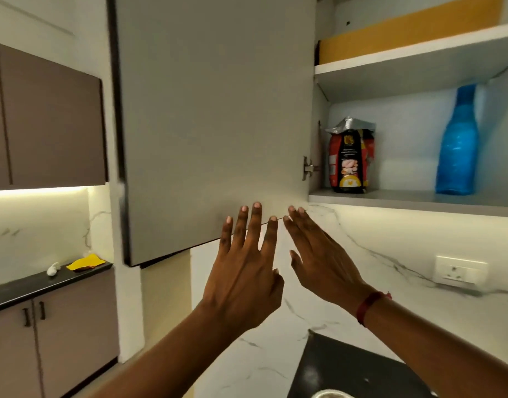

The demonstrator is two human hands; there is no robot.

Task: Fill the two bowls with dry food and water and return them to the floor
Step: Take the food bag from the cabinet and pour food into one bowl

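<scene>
food bag [351, 163] — red, black, yellow | bottle [457, 145] — blue | backsplash [390, 254] white, grey-veined

Bare left forearm [161, 354], bare right forearm [448, 340], red thread band [367, 308] round the right wrist

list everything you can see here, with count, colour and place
door: 1, grey, swung open on the wall cabinet
food bag: 1, red and black, lower shelf, left
bottle: 1, blue, lower shelf, right of the bag
liner: 1, yellow, upper shelf
socket: 1, white, marble wall at right
cloth: 1, yellow, black counter at left
lump: 1, white, beside the cloth
bowl: 1, pale rim only, bottom edge
left hand: 1, fingers straight and spread, at the door's lower edge
right hand: 1, fingers straight, tips near the same edge
wristband: 1, red, right wrist
</scene>
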